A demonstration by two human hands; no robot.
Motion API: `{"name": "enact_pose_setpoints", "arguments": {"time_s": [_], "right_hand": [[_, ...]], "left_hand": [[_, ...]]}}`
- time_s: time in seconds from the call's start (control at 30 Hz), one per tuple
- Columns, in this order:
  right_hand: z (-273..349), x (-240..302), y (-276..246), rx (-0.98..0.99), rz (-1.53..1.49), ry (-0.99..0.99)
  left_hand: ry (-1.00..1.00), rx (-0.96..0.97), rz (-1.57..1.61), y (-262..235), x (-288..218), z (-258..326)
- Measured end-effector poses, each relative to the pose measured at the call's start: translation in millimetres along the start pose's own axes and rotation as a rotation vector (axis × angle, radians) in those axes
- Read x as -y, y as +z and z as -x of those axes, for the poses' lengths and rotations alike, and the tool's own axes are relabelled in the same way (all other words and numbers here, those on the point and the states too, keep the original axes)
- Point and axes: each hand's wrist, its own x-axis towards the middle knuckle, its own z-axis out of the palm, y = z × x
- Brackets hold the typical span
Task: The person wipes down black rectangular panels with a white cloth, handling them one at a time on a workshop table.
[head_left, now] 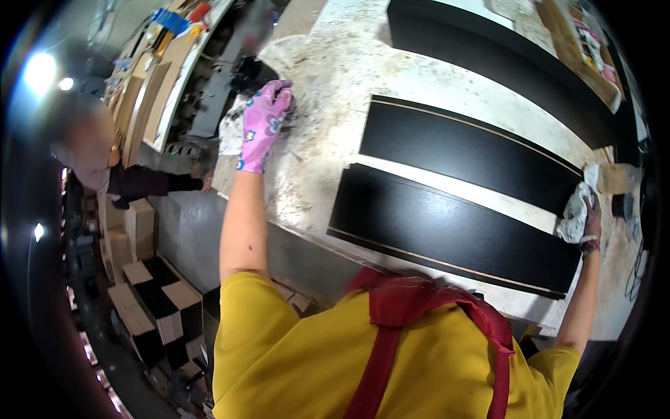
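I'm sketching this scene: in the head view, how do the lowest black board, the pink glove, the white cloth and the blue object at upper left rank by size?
1. Lowest black board
2. Pink glove and white cloth: unsure, since the right hand partly covers the cloth
3. Blue object

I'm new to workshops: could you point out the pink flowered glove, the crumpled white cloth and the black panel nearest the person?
Pink flowered glove (pixel 263 130): head view, middle, above the cuff.
Crumpled white cloth (pixel 574 217): head view, middle.
Nearest black panel (pixel 453 229): head view, middle of its upper face.
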Motion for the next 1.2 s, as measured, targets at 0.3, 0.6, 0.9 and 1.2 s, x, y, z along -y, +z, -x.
{"name": "enact_pose_setpoints", "arguments": {"time_s": [0.3,0.6,0.9,1.2], "right_hand": [[-3,-23,2,0.074,-0.532,0.023],[24,24,21,0.014,-0.521,0.098],[28,18,25,-0.048,-0.185,-0.073],[30,26,27,-0.064,-0.212,-0.069]], "left_hand": [[0.315,0.314,-0.661,-2,75,3],[0.656,0.251,-0.361,96,-52,-26],[0.595,0.352,-0.684,93,-38,-64],[0.507,0.361,-0.899,92,-64,-60]]}}
